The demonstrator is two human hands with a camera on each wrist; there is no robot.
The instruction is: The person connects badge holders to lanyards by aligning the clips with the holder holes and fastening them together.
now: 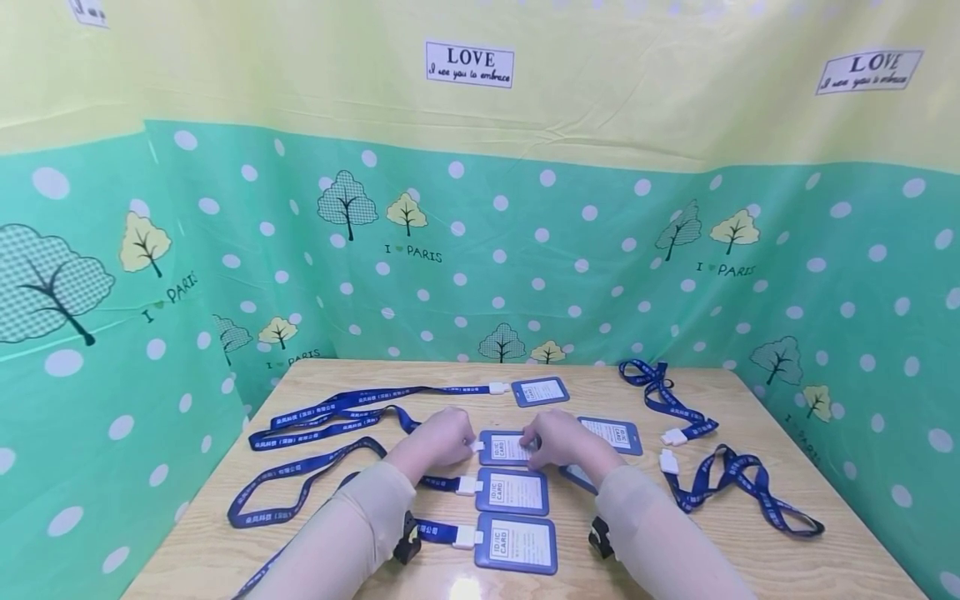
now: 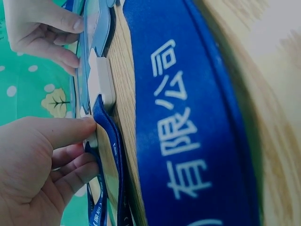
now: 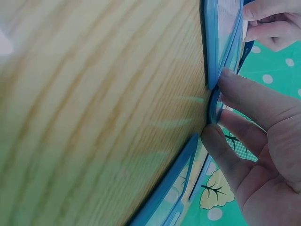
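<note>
Blue card (image 1: 514,543) and lanyard (image 1: 438,532) lie nearest on the bench (image 1: 825,579), a second card (image 1: 512,492) just beyond. Next, the left hand (image 1: 444,437) pinches the clip (image 1: 477,447) of a third card (image 1: 501,448); the right hand (image 1: 562,439), its grip narrow, holds that card's right end. Farthest lies another card (image 1: 540,392).

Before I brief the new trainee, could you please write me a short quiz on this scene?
1. Multiple choice: the right hand holds a card holder. At which part of it is the left hand?
a) the end with the white clip
b) the opposite end
c) the middle of its face

2. True or false: the two lanyards on the right side of the table have card holders attached.

3. Count: how many card holders show in the head view, including any partly hidden?

Key: 1. a; 2. False, their ends carry no holder; 3. Six.
</note>
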